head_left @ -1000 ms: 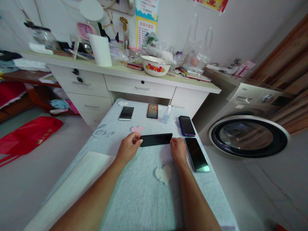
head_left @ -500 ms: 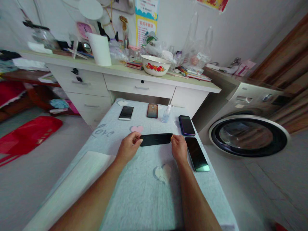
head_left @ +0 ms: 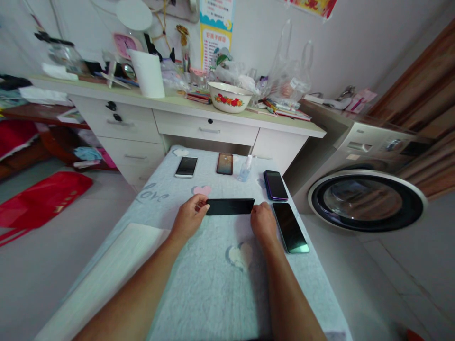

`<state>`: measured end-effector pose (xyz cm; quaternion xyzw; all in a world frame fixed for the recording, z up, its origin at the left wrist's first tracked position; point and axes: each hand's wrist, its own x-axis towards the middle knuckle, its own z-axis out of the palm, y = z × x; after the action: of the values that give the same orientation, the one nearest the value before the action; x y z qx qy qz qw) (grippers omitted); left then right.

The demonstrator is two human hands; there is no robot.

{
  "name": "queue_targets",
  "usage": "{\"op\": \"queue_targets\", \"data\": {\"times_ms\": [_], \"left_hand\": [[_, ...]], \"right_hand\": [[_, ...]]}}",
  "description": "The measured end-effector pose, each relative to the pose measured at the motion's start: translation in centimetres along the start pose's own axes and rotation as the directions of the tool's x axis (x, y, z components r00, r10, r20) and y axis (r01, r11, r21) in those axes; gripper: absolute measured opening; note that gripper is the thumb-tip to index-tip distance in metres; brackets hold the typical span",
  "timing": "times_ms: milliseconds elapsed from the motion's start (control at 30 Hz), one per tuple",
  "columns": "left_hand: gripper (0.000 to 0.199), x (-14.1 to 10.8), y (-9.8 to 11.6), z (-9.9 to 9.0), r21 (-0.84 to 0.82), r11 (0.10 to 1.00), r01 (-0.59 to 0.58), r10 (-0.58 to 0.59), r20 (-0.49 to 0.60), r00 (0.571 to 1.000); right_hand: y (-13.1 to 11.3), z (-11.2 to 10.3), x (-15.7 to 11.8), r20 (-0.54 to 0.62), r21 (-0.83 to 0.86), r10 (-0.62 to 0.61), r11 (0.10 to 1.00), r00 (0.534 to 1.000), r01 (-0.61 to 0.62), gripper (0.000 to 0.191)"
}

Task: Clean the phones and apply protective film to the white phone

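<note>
A black phone (head_left: 230, 206) is held lengthwise above the cloth-covered table (head_left: 209, 284). My left hand (head_left: 190, 216) pinches its left end between thumb and fingers. At its right end, my right hand (head_left: 263, 221) is closed, with the fingertips on the phone's edge. A dark phone with a greenish lower edge (head_left: 290, 228) lies just right of my right hand, and a purple-edged phone (head_left: 275, 185) lies behind that one. Farther back are a white-framed phone (head_left: 186, 167), a brown phone (head_left: 225, 163) and a small clear spray bottle (head_left: 245, 169), which stands upright.
Behind the table, a white desk (head_left: 209, 124) bears a flowered bowl (head_left: 230, 98), a white paper roll (head_left: 147, 73) and plastic bags. A washing machine (head_left: 369, 142) stands at the right. White sheet material (head_left: 117, 265) lies along the table's left side.
The right end of the black phone has dipped slightly, so it is now nearly level. My right hand has moved a little down and left, its fingers more curled.
</note>
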<state>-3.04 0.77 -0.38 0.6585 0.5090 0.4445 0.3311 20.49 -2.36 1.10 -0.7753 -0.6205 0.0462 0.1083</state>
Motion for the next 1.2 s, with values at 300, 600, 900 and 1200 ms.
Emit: {"op": "queue_targets", "data": {"times_ms": [300, 600, 900, 1200], "left_hand": [[0.014, 0.0, -0.3, 0.0, -0.007, 1.0, -0.009, 0.009, 0.037, 0.999], [0.015, 0.2, -0.2, -0.2, -0.035, 0.999, -0.007, 0.009, 0.051, 0.999], [0.005, 0.5, -0.8, -0.9, 0.157, 0.987, -0.04, 0.001, 0.243, 0.97], [0.006, 0.4, -0.7, -1.1, 0.197, 0.979, -0.053, 0.011, 0.206, 0.979]], "right_hand": [[1.3, -0.8, 0.5, -0.448, 0.39, 0.06, 0.911, 0.892, 0.135, 0.027], [1.4, 0.7, 1.1, -0.395, 0.657, -0.12, 0.656, 0.911, 0.371, 0.022], [1.9, 0.6, 1.2, -0.285, 0.778, -0.088, 0.56, 0.954, 0.284, 0.023], [1.8, -0.3, 0.5, -0.088, 0.867, -0.052, 0.488, 0.995, 0.102, 0.033]]}}
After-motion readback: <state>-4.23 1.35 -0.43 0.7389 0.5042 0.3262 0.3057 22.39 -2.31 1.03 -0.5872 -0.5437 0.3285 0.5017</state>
